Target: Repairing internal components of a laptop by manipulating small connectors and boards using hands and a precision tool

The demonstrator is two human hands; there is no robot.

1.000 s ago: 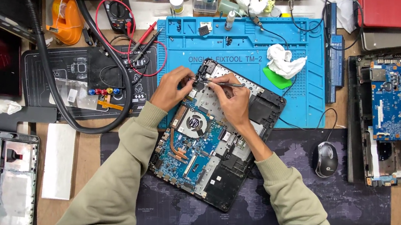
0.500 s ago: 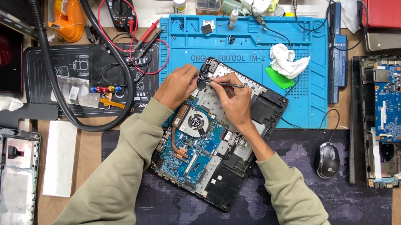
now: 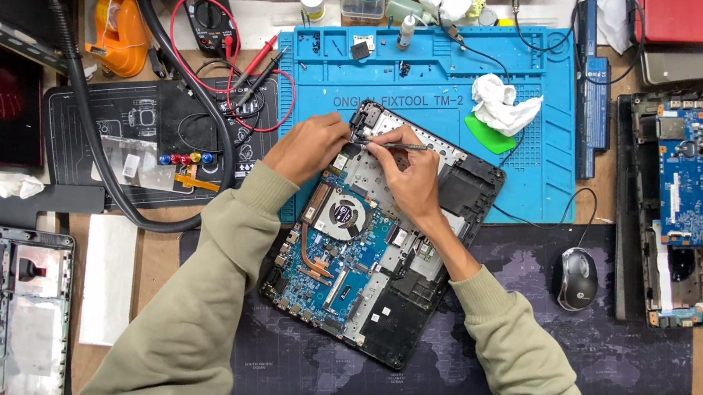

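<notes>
Largest first: blue mat (image 3: 436, 75), lying behind and partly under the laptop (image 3: 390, 325). Laptop set at a slant in front of the person, bottom cover off, blue board and round fan (image 3: 341, 214) exposed, black frame around.

Step in hand, by judgement: fine work at the laptop's far left corner, beside the hinge.

- Right hand (image 3: 410, 182): resting over the laptop's far half, fingers clamped on a slim tool (image 3: 406, 146), held near level, tip pointing to the far left corner.
- Left hand (image 3: 309, 144): at the laptop's far left edge, fingers bunched together just beside the tool tip; cannot tell whether pinching a part or only bracing.

For the next move: keep the tip steady and the pressure light; small board parts close by. Brace the laptop against sliding.

Right of the laptop: mouse (image 3: 577, 279).
</notes>
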